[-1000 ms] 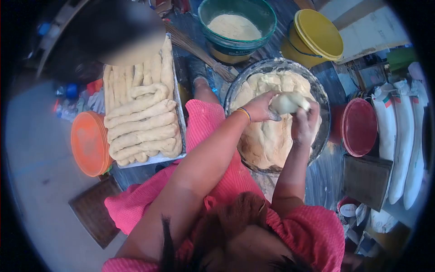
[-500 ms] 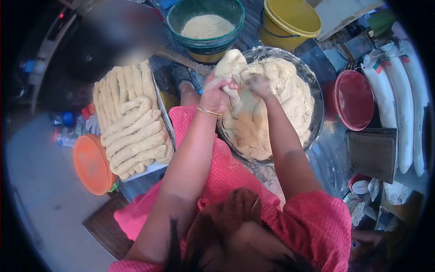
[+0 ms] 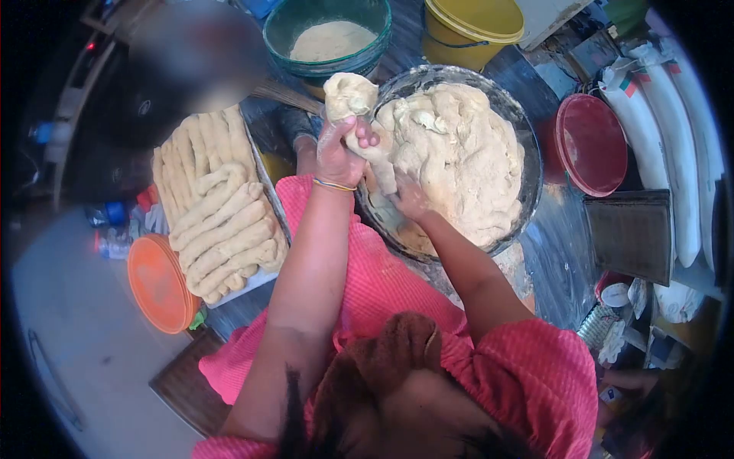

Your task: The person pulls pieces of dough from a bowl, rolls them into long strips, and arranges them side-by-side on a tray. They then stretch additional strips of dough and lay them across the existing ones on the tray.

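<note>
My left hand [image 3: 340, 154] is wrapped around a thick piece of dough [image 3: 350, 96], which bulges out above the fist and trails down toward the basin as a strand. My right hand [image 3: 411, 199] is closed around the strand's lower end, over the near left side of the basin. Some of its fingers are hidden by the dough. A large lumpy mass of dough [image 3: 474, 161] fills most of the dark round basin [image 3: 533, 153]. Loose flour lies on the basin's left inner side.
On the left, a tray [image 3: 269, 187] bears several rows of dough ropes [image 3: 222, 222], beside orange lids [image 3: 157, 283]. A green tub [image 3: 279, 38] with flour and a yellow bucket [image 3: 459, 50] stand at the back. A red bucket [image 3: 592, 145] is at right. A blurred person's foot shows behind.
My left hand has shifted left with the dough piece. My right hand, blurred over the basin before, has come down and left to the strand's lower end. The camera view has shifted slightly.
</note>
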`<move>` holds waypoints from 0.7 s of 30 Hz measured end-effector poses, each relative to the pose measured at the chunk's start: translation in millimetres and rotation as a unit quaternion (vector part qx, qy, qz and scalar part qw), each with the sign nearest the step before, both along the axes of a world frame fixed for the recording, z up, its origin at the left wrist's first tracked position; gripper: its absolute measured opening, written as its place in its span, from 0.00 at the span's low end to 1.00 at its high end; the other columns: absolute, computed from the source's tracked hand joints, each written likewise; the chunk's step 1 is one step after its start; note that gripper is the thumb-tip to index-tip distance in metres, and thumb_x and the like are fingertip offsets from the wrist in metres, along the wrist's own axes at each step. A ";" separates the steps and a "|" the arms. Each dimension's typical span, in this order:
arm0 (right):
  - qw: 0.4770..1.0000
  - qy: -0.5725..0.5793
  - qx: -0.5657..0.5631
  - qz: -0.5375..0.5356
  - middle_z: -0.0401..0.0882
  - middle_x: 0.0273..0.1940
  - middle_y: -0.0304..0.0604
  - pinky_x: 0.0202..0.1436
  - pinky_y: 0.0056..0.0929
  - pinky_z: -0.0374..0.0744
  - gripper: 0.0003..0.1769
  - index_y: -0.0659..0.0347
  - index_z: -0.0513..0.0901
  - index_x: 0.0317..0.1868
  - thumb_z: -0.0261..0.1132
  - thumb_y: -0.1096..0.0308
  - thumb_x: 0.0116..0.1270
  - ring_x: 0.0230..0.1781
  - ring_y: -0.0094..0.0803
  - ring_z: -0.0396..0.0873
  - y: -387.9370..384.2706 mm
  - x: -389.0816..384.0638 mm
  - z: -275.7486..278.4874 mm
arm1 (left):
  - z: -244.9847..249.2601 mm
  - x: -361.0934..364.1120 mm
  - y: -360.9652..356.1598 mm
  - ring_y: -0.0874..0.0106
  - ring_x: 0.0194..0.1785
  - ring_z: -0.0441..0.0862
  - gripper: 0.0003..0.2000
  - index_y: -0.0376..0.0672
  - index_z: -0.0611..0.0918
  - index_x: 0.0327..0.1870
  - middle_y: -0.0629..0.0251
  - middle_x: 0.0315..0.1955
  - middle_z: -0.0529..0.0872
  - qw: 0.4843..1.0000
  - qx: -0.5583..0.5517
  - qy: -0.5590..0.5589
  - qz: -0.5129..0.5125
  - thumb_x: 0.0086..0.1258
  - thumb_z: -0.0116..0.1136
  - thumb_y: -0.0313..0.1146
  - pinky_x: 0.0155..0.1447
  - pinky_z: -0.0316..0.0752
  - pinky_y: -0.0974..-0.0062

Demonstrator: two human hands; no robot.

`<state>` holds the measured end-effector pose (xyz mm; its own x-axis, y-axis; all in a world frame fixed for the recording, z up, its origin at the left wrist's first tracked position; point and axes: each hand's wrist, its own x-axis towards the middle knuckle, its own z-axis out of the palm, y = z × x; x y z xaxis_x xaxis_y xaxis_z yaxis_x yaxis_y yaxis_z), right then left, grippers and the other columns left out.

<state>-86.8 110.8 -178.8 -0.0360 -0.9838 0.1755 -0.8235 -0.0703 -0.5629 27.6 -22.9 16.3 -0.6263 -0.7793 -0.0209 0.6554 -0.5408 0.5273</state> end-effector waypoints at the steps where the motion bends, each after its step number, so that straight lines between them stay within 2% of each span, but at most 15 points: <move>1: 0.997 -0.068 0.027 -0.013 0.71 0.46 0.59 0.57 0.43 0.63 0.27 0.62 0.70 0.52 0.63 0.57 0.54 0.51 0.53 0.67 17.4 5.7 5.7 | -0.9 3.9 1.6 0.77 0.26 0.69 0.12 0.41 0.71 0.42 0.69 0.22 0.71 1.000 0.014 0.003 0.013 0.59 0.54 0.33 0.37 0.67 0.74; 2: 0.989 -0.135 0.051 -0.025 0.71 0.46 0.59 0.56 0.43 0.64 0.25 0.62 0.71 0.50 0.62 0.58 0.55 0.51 0.52 0.67 35.2 7.3 18.0 | -2.4 7.9 0.8 0.76 0.27 0.70 0.13 0.41 0.71 0.43 0.68 0.23 0.72 1.000 0.006 0.020 0.010 0.59 0.54 0.33 0.38 0.67 0.73; 4: 0.968 -0.208 0.133 0.036 0.68 0.51 0.59 0.63 0.42 0.59 0.30 0.65 0.67 0.57 0.62 0.60 0.56 0.57 0.52 0.63 79.3 9.1 77.1 | -2.1 11.1 -0.1 0.75 0.27 0.70 0.13 0.41 0.71 0.43 0.67 0.24 0.73 1.000 0.012 0.007 0.016 0.59 0.54 0.33 0.38 0.68 0.72; 6: 0.959 -0.239 0.101 0.115 0.70 0.50 0.56 0.61 0.40 0.64 0.29 0.64 0.66 0.58 0.62 0.62 0.58 0.55 0.48 0.67 116.2 -3.0 103.0 | -9.2 12.5 -0.2 0.73 0.29 0.72 0.14 0.40 0.72 0.44 0.65 0.27 0.75 1.000 0.022 -0.006 -0.005 0.59 0.54 0.33 0.41 0.69 0.70; 8: 0.891 -0.376 0.256 -0.002 0.74 0.47 0.48 0.55 0.35 0.70 0.24 0.64 0.68 0.55 0.62 0.62 0.61 0.51 0.36 0.72 143.6 -21.1 141.3 | -11.1 5.0 6.2 0.73 0.29 0.74 0.15 0.40 0.71 0.46 0.64 0.27 0.76 0.999 0.028 -0.028 -0.021 0.59 0.53 0.31 0.41 0.71 0.70; 9: 0.875 -0.425 0.227 -0.049 0.75 0.45 0.44 0.52 0.32 0.71 0.21 0.63 0.70 0.52 0.61 0.63 0.62 0.48 0.32 0.73 145.6 -33.3 163.8 | -11.6 0.6 8.8 0.72 0.29 0.75 0.16 0.40 0.70 0.48 0.63 0.28 0.77 0.998 0.031 -0.051 -0.037 0.59 0.53 0.29 0.41 0.73 0.70; 10: 0.854 -0.472 0.197 -0.097 0.76 0.43 0.41 0.50 0.29 0.72 0.18 0.63 0.71 0.50 0.61 0.64 0.63 0.45 0.28 0.74 144.8 -44.7 187.2 | -12.7 -2.6 9.5 0.70 0.33 0.78 0.16 0.40 0.70 0.49 0.62 0.30 0.78 0.998 0.003 -0.028 -0.064 0.59 0.54 0.28 0.44 0.75 0.68; 12: 0.852 -0.502 0.059 -0.136 0.77 0.38 0.41 0.45 0.26 0.74 0.17 0.63 0.73 0.45 0.62 0.60 0.61 0.39 0.27 0.75 137.1 -63.7 229.6 | -11.3 -11.1 17.7 0.69 0.35 0.78 0.17 0.40 0.69 0.50 0.62 0.30 0.78 0.997 -0.004 -0.044 -0.065 0.60 0.54 0.28 0.44 0.75 0.67; 13: 0.880 -0.464 -0.016 -0.103 0.77 0.34 0.42 0.39 0.26 0.74 0.21 0.65 0.73 0.43 0.63 0.55 0.60 0.34 0.27 0.76 132.8 -75.7 244.2 | -9.8 -15.3 19.9 0.68 0.36 0.78 0.18 0.40 0.69 0.51 0.62 0.31 0.78 0.996 -0.014 -0.061 -0.063 0.60 0.54 0.28 0.44 0.76 0.67; 14: 0.884 -0.445 -0.081 -0.117 0.76 0.31 0.40 0.34 0.24 0.73 0.27 0.68 0.74 0.43 0.63 0.49 0.58 0.30 0.26 0.75 127.9 -77.0 265.1 | -10.5 -16.8 21.1 0.67 0.43 0.78 0.22 0.42 0.67 0.56 0.61 0.38 0.79 0.994 -0.026 -0.044 -0.092 0.60 0.56 0.28 0.46 0.76 0.66; 15: 0.876 -0.454 -0.118 -0.111 0.74 0.29 0.40 0.31 0.23 0.72 0.31 0.70 0.73 0.45 0.65 0.47 0.56 0.27 0.25 0.74 124.5 -80.8 278.2 | -6.1 -16.9 23.8 0.67 0.43 0.78 0.22 0.42 0.67 0.56 0.61 0.38 0.79 0.995 -0.027 -0.045 -0.091 0.60 0.56 0.28 0.46 0.76 0.66; 16: 0.860 -0.467 -0.148 -0.147 0.73 0.28 0.39 0.29 0.21 0.71 0.35 0.70 0.72 0.46 0.67 0.44 0.53 0.26 0.24 0.73 117.2 -75.0 298.3 | 1.5 -15.8 27.7 0.67 0.46 0.77 0.23 0.43 0.66 0.57 0.61 0.42 0.78 0.991 -0.038 -0.073 -0.106 0.60 0.56 0.28 0.48 0.76 0.66; 18: 0.889 -0.401 -0.160 -0.155 0.74 0.29 0.39 0.29 0.20 0.70 0.33 0.71 0.72 0.47 0.67 0.49 0.53 0.26 0.22 0.73 108.0 -84.8 315.3 | 4.6 -13.5 29.5 0.67 0.52 0.74 0.27 0.47 0.65 0.60 0.63 0.51 0.75 0.984 -0.055 -0.097 -0.136 0.59 0.58 0.27 0.51 0.75 0.65; 20: 0.920 -0.295 -0.138 -0.217 0.75 0.31 0.39 0.30 0.19 0.70 0.31 0.71 0.72 0.48 0.67 0.53 0.53 0.28 0.21 0.72 94.0 -92.4 327.2 | 2.4 -13.8 28.6 0.68 0.52 0.74 0.27 0.47 0.65 0.59 0.62 0.50 0.74 0.984 -0.052 -0.104 -0.136 0.58 0.60 0.26 0.51 0.75 0.65; 21: 0.920 -0.295 -0.138 -0.217 0.75 0.31 0.39 0.30 0.19 0.70 0.31 0.71 0.72 0.48 0.67 0.53 0.53 0.28 0.21 0.72 84.6 -99.7 327.9 | 1.1 -13.8 27.8 0.68 0.52 0.75 0.27 0.47 0.65 0.58 0.61 0.50 0.74 0.984 -0.049 -0.110 -0.134 0.56 0.61 0.25 0.51 0.75 0.66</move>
<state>-186.5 195.5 149.1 -0.5848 -0.7748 0.2404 -0.3648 -0.0136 -0.9310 13.9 4.9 17.4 -0.7983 -0.5918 -0.1121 0.3597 -0.6177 0.6994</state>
